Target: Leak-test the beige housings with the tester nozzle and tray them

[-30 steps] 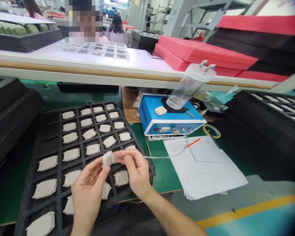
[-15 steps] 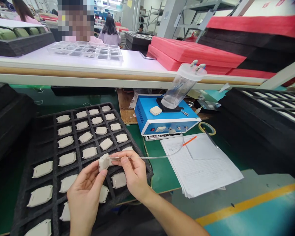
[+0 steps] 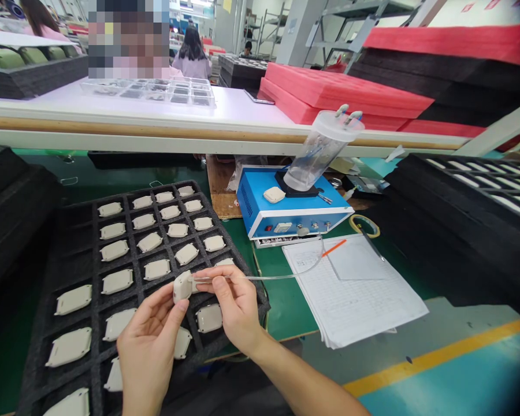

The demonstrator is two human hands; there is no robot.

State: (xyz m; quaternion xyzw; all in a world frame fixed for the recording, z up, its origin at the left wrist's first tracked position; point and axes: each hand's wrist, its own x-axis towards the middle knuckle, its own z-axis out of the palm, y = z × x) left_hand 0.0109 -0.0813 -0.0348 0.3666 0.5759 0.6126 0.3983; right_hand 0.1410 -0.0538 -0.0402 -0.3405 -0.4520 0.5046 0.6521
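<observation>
Between the thumb and fingers of my left hand point(image 3: 149, 341) is a small cream plastic housing point(image 3: 182, 287), tilted up above the tray. My right hand point(image 3: 238, 309) pinches the end of a clear thin tube point(image 3: 277, 278), its tip against the housing's right side. Whether the tip goes into the housing I cannot tell. The tube runs back to the front of a blue control box point(image 3: 303, 216). Beneath both hands lies a black foam tray point(image 3: 96, 323) whose compartments hold several similar cream housings point(image 3: 118, 282).
On the blue box stand a clear cylinder point(image 3: 314, 153) and another cream housing point(image 3: 274, 195). Papers point(image 3: 355, 300) with an orange strip point(image 3: 334, 248) lie to the right, near a tape roll point(image 3: 366, 226). Black foam trays point(image 3: 450, 231) are stacked farther right. A white shelf point(image 3: 234, 110) crosses behind.
Both hands keep the same hold on the housing and tube. The view has shifted very slightly, and a person across the shelf has moved a little.
</observation>
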